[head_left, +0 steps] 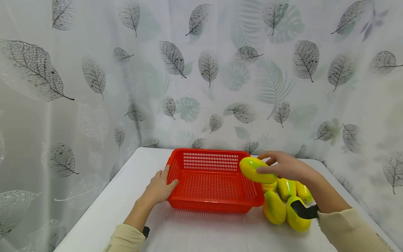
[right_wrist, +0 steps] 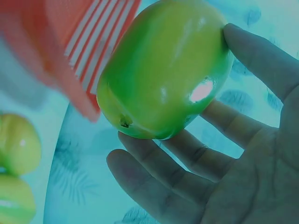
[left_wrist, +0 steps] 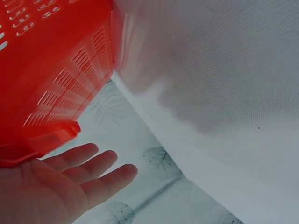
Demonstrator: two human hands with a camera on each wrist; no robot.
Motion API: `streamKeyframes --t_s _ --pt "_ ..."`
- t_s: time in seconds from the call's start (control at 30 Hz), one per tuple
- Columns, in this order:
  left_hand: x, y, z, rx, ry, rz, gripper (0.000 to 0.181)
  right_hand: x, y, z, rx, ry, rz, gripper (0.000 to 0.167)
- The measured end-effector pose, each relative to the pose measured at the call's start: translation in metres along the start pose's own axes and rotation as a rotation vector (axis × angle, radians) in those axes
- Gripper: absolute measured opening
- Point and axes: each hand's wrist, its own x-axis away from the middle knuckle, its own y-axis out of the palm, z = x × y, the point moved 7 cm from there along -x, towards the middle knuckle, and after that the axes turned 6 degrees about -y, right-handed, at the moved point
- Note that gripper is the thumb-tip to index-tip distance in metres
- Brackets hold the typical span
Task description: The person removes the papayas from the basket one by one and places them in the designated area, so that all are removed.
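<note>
A yellow-green mango point(head_left: 253, 170) is held in my right hand point(head_left: 288, 166), raised at the right rim of the red plastic basket point(head_left: 217, 206). The right wrist view shows the thumb on one side of the mango point(right_wrist: 163, 70) and fingers on the other. My left hand point(head_left: 158, 187) rests at the basket's left rim, thumb over the edge. Seen from the left wrist, the fingers of that hand point(left_wrist: 60, 191) are straight, outside the basket wall point(left_wrist: 60, 88). Several more mangoes point(head_left: 274, 207) lie on the table to the right of the basket, partly hidden by the right hand and arm.
A white-covered table point(head_left: 201, 234) bears the basket and fruit. Behind and at both sides hangs a pale curtain point(head_left: 217, 101) printed with leaves. Slotted walls surround the basket's bare floor point(head_left: 207, 185).
</note>
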Motion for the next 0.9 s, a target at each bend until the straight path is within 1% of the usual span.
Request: streamKeyframes --t_s 0.1,0.27,0.5,0.73,0.9 --pt "0.000 0.000 0.001 -0.002 0.005 0.000 0.079 0.012 -0.008 0.015 0.019 0.032 0.022 0.071" --pt "0.000 0.001 0.002 0.002 0.002 -0.010 0.080 0.031 -0.021 0.040 0.065 0.108 0.053 0.076" --pt "0.000 0.000 -0.001 -0.002 0.000 -0.017 0.081 0.054 -0.036 0.075 0.079 0.211 0.051 0.086" --pt "0.001 -0.001 0.000 0.002 0.007 -0.018 0.081 0.080 -0.043 0.107 0.092 0.313 0.065 0.089" --pt "0.001 -0.001 0.000 -0.002 0.011 -0.017 0.080 0.096 -0.042 0.128 0.092 0.381 0.048 0.091"
